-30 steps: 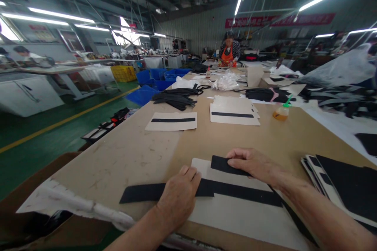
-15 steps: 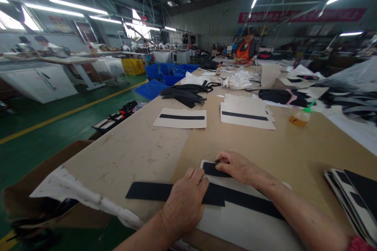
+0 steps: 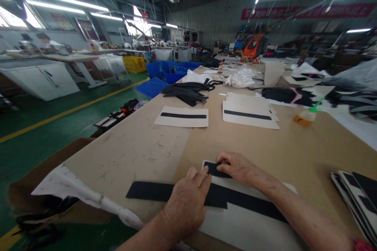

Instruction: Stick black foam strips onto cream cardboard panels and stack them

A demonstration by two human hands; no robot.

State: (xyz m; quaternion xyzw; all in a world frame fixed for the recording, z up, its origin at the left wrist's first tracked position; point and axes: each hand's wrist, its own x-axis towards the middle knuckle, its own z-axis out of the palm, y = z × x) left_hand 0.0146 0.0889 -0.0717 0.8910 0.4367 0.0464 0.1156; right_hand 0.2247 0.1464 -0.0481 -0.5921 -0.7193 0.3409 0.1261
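Left hand [image 3: 190, 200], palm down and loosely flattened, lies across a long black strip [image 3: 150, 191]; its fingertips meet a short black strip [image 3: 212, 169] at the far edge of a pale board [image 3: 232, 225]. Right hand [image 3: 235, 166], fingers curled, touches the short strip; whether it pinches is unclear. Farther out: an amber-filled bottle [image 3: 305, 118].

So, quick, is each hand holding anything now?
Left hand: open, palm down over the long black strip.
Right hand: fingers curled at the small black piece; whether it's gripping can't be told.
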